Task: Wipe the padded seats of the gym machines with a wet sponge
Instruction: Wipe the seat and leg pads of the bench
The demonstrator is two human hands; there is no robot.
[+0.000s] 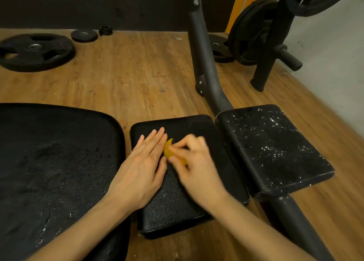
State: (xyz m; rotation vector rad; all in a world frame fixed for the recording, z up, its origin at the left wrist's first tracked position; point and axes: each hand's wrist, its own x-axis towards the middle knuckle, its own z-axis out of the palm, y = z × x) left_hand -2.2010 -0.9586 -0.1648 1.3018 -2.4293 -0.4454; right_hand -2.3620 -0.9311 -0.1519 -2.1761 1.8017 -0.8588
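Gripping sponge (pixel 169 150), right hand (pixel 194 163), middle pad (pixel 199 134)

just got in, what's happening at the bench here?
A person is wiping the middle seat pad of a gym machine. The right hand pinches a small yellow sponge against the pad and is motion-blurred. The left hand lies flat on the same pad beside it. The pad to the right is speckled with white flecks. Weight plates lie on the wooden floor behind.

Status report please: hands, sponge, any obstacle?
Left hand flat on middle pad. Right hand fingers grip yellow sponge. White specks on right pad. No obstacle.
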